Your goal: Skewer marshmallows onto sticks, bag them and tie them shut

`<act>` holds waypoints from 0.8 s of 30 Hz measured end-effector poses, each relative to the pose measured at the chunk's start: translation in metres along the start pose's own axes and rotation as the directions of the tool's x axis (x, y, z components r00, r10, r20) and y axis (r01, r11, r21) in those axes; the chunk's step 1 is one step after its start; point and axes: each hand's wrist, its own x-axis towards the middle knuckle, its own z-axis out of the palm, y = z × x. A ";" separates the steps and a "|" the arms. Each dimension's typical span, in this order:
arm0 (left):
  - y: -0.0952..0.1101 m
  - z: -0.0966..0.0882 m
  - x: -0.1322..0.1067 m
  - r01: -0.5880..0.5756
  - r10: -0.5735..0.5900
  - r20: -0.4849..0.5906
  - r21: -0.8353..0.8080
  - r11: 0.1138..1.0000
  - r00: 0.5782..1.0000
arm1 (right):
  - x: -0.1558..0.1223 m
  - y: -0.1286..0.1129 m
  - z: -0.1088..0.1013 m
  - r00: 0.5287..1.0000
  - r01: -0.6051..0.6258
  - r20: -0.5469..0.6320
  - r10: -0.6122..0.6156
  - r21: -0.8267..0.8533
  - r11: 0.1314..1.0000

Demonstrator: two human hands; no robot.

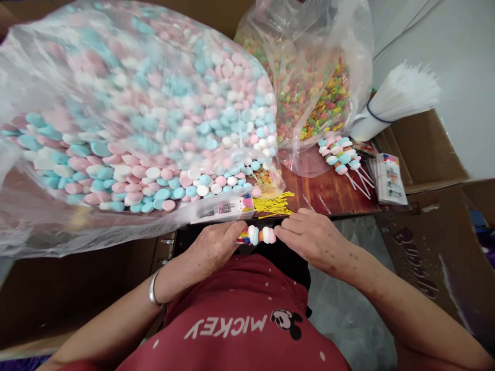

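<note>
Between my two hands, just off the table's front edge, is a marshmallow skewer (264,235) with pink, white and blue pieces and an orange one among them. My left hand (216,246) is closed on its left end, where a colourful printed wrapper (244,237) shows beside the thumb. My right hand (309,238) has its fingers curled in at the pink right end; the fingertips are partly hidden. Yellow twist ties (274,204) lie just beyond the hands. Beside them is a stack of printed clear bags (222,207).
A big clear bag of marshmallows (154,118) covers the table's left. Behind stands a bag of gummy rings (325,98). To the right are finished-looking skewers (342,154), more printed bags (390,178), a bundle of white sticks (402,95) and cardboard boxes (423,149).
</note>
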 end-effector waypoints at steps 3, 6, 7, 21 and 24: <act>-0.001 -0.005 0.010 -0.060 0.061 -0.015 0.061 0.996 0.998 | -0.001 -0.005 -0.001 0.996 -0.041 -0.074 0.041 0.011 0.999; 0.000 -0.003 0.018 -0.062 0.067 -0.060 0.081 0.995 0.996 | -0.003 -0.010 -0.004 0.980 -0.169 -0.100 0.171 0.034 0.985; -0.001 -0.001 0.021 -0.078 0.084 -0.068 0.083 0.994 0.994 | -0.003 -0.011 -0.006 0.969 -0.224 -0.093 0.227 0.047 0.973; -0.009 -0.007 0.060 -0.037 0.035 0.064 0.031 0.999 0.997 | 0.007 -0.004 -0.021 0.939 -0.323 0.116 0.324 -0.025 0.946; -0.010 -0.005 0.059 -0.026 0.021 0.112 0.049 0.998 0.993 | 0.009 -0.002 -0.015 0.949 -0.301 0.077 0.306 -0.072 0.951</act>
